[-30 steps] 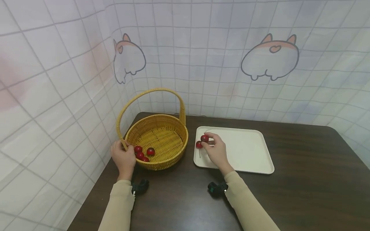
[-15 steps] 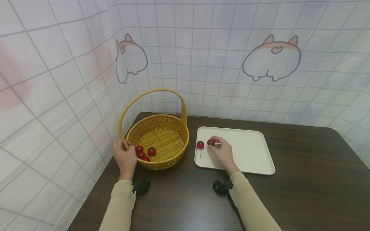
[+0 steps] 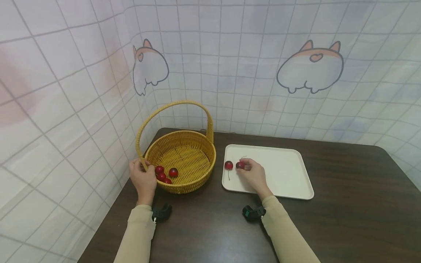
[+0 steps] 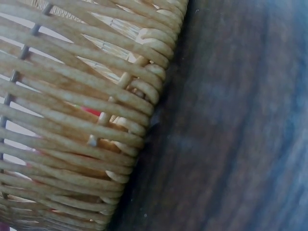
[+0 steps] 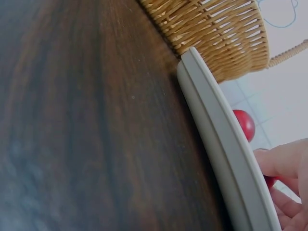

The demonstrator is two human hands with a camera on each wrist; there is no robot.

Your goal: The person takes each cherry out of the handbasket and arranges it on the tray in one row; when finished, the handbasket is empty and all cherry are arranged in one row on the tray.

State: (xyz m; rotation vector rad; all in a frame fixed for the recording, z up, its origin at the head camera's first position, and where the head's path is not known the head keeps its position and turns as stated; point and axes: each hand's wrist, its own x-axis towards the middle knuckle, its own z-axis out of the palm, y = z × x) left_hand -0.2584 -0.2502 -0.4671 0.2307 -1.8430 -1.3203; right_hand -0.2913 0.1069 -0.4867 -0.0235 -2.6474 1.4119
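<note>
A yellow wicker basket (image 3: 184,188) with a tall arched handle stands at the left of the table. My left hand (image 3: 143,179) grips the foot of that handle at the basket's near left rim. Inside, several dark red cherries (image 3: 173,172) lie close to this hand. To the right, my right hand (image 3: 255,176) pinches a cherry (image 3: 240,165) between thumb and fingers, low over a white tray (image 3: 283,171). Another cherry (image 3: 228,165), its stem toward me, lies at the tray's left side. In the right wrist view, the thumb (image 5: 281,159) partly covers the held cherry.
The dark wooden table (image 3: 348,193) carries both basket and tray, with a narrow gap between them. A white gridded cloth (image 3: 236,91) hangs behind the table and along its left side.
My right hand has shifted right with its cherry, away from the other one, then slightly toward me and lower over the tray. The left hand keeps its hold on the basket handle.
</note>
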